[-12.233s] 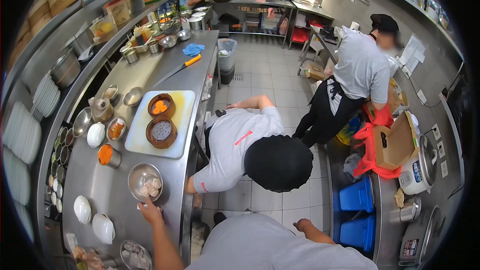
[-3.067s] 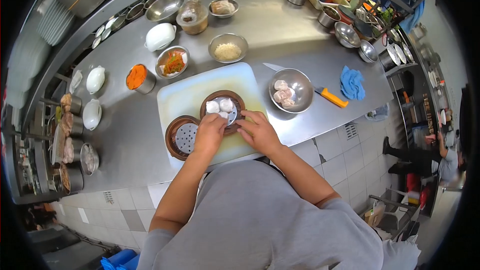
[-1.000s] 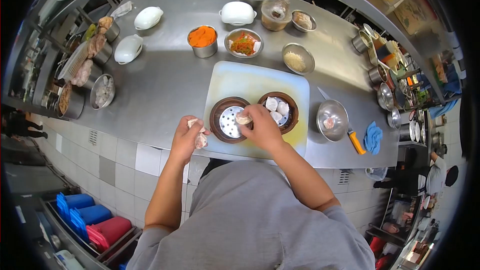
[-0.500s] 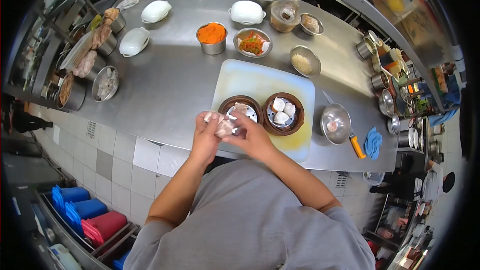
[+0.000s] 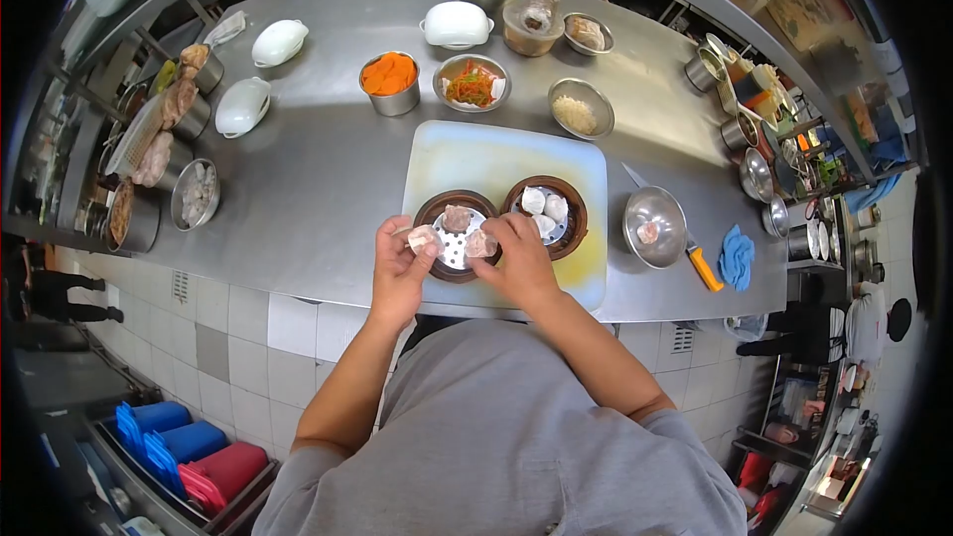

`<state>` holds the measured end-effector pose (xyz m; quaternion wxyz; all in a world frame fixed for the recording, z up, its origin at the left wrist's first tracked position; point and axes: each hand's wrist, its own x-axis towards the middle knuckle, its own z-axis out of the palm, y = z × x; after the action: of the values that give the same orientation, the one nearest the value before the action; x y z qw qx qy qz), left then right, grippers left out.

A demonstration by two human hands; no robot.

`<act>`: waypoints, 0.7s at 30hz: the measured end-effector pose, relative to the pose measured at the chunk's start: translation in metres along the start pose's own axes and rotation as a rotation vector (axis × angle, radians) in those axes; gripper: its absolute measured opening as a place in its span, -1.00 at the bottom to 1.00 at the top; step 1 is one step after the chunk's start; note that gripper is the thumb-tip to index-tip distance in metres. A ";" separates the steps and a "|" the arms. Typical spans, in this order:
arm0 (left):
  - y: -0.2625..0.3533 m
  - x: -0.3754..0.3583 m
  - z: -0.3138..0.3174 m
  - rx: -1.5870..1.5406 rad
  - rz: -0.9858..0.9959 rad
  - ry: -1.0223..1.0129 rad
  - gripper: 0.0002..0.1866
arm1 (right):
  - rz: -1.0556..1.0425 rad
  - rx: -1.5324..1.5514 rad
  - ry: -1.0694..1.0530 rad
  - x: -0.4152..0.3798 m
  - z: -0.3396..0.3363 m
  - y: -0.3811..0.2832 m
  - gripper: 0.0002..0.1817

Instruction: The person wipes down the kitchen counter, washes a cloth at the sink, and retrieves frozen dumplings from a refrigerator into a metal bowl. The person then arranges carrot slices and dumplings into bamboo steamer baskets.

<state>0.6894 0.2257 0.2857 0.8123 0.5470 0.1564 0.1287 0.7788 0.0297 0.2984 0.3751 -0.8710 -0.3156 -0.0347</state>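
While left hand [image 5: 397,263] pinches dumpling [image 5: 423,237], right hand [image 5: 518,256] sets another in steamer [image 5: 455,235].

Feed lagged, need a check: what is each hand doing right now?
Left hand: closed, holding a pale pinkish dumpling.
Right hand: fingers setting another pale dumpling into the left round brown bamboo steamer.

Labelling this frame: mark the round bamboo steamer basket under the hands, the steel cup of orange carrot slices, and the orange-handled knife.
Left bamboo steamer basket [image 5: 429,210], head view, far-left rim.
Steel cup of orange carrot slices [image 5: 388,74], head view, on the slices.
Orange-handled knife [image 5: 704,269], head view, mid-handle.
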 end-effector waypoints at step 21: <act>-0.028 0.023 -0.008 1.005 0.477 -0.042 -0.67 | -0.012 -0.306 0.241 0.004 -0.035 0.023 -0.25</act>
<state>0.7084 0.2307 0.2542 0.4028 0.8898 0.0540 0.2077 0.8008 -0.0041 0.3107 0.2733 -0.9055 -0.2644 -0.1885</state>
